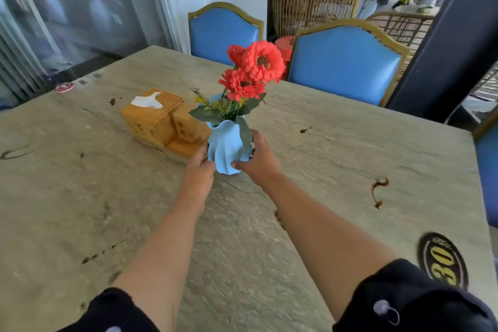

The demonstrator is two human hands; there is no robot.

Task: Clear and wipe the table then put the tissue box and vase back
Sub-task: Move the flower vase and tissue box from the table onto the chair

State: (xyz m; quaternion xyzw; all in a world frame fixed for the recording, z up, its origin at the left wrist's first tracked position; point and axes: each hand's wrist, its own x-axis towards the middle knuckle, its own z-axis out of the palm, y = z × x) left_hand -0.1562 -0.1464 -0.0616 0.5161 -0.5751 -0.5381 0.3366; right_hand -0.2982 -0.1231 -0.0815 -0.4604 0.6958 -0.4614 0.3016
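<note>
Both hands, left (200,163) and right (257,156), hold the blue vase (229,147) low by its sides, fingers curled round it, near the table (350,143) centre, just beside the tissue box (156,117). Whether its base touches the table cannot be told. Stains remain, so this is probably the clearing step: next, lift the vase upright and clear. It holds red flowers (256,67); a tissue (147,101) protrudes from the box.

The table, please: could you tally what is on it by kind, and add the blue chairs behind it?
Vase with red flowers, held by the left hand and the right hand: 1
Wooden tissue box: 1
Round red-rimmed disc at the far left edge: 1
Blue chairs: 2
Total: 5
</note>
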